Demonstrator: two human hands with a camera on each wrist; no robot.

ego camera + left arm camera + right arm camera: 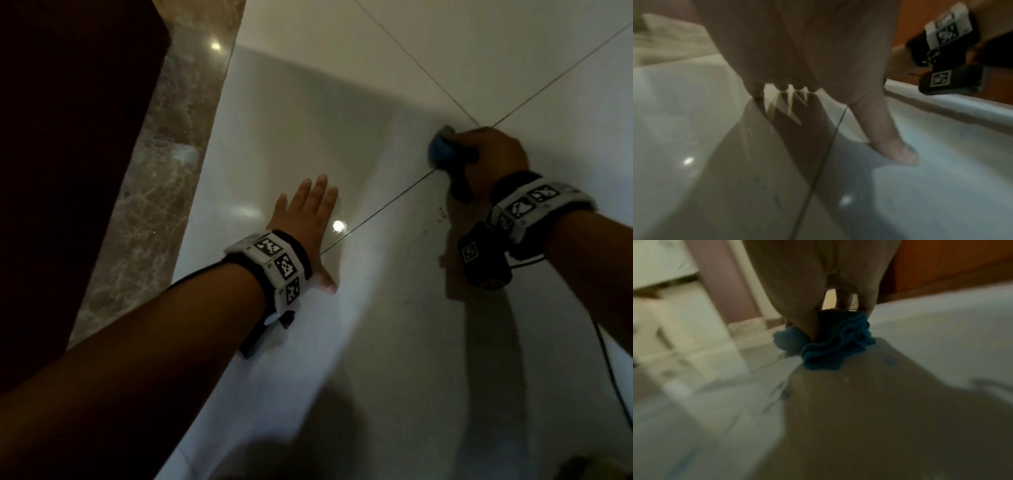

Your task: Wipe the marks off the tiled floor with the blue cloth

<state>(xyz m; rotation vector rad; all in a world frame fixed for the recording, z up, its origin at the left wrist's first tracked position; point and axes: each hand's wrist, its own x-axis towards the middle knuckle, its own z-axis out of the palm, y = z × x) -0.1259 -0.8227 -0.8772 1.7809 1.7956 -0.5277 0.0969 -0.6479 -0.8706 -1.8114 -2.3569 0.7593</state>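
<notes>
Far to the left of the crossing of dark grout lines (pixel 479 125) runs a band of brown veined marble edging (pixel 154 164), with something dark and reddish beyond it that I cannot make out; then comes the glossy white tiled floor (pixel 291 130), bright with ceiling-light reflections. Left of and nearer than the crossing, the left hand (pixel 306 233) lies flat on the tile, fingers straight and a little spread, the thumb (pixel 896 146) out to the side — released, holding nothing, and by my reading only a prop for the person's weight; one grout line runs under its right edge.

Just on the near side of the crossing, the right hand (pixel 493 154) is clenched around the bunched blue fabric cloth (pixel 440 147); the wrist view shows the folds (pixel 838 344) pressed on the floor under the curled fingers, with a wad poking out on the far left side of the fist.

What the coming stroke seems to turn on: the small reddish and dark specks (pixel 442 214) lie nearer the person than the cloth — back towards the right wrist, just past the grout line; so the cloth looks due to be drawn towards the body rather than pushed on. The right hand is far the nearer to them; the left is well apart. Faint bluish smears (pixel 781 392) show on the tile near the cloth, though blur hides what they are.
</notes>
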